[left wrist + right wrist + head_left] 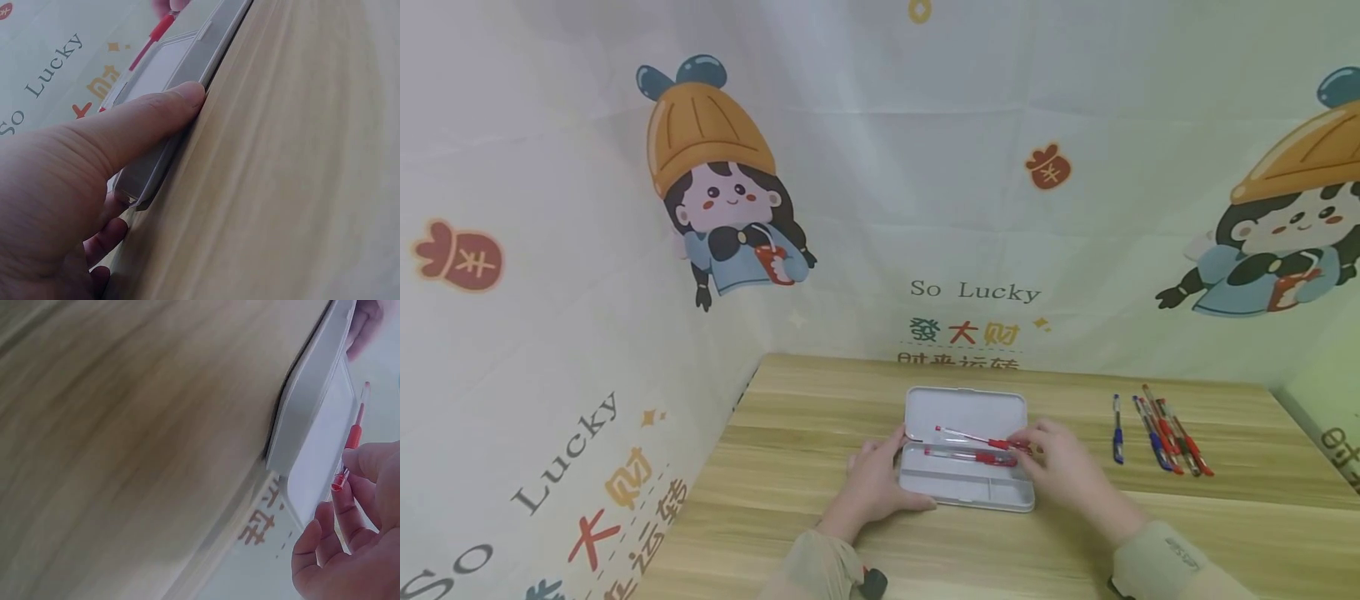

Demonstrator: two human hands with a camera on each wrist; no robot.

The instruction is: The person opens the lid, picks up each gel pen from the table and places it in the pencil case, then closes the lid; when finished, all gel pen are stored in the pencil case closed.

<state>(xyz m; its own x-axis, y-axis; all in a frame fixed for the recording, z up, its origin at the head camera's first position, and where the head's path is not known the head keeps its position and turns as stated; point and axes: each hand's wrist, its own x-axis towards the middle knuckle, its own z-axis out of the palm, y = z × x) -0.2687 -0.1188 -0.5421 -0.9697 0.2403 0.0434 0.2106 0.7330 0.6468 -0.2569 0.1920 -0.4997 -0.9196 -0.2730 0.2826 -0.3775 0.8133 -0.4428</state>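
A white pencil case lies with its lid folded back on the wooden table. My left hand grips its left end; in the left wrist view the thumb lies along the front wall and the other fingers curl at the side. Over the case's right part, my right hand pinches a red gel pen near one end between thumb and fingers. That pen slants above the long compartment, its clear end toward the left. Another red gel pen lies lengthwise inside the compartment.
To the right on the table lie a blue pen by itself and a loose bunch of blue, red and dark pens. A printed cloth hangs behind the table and along its left side.
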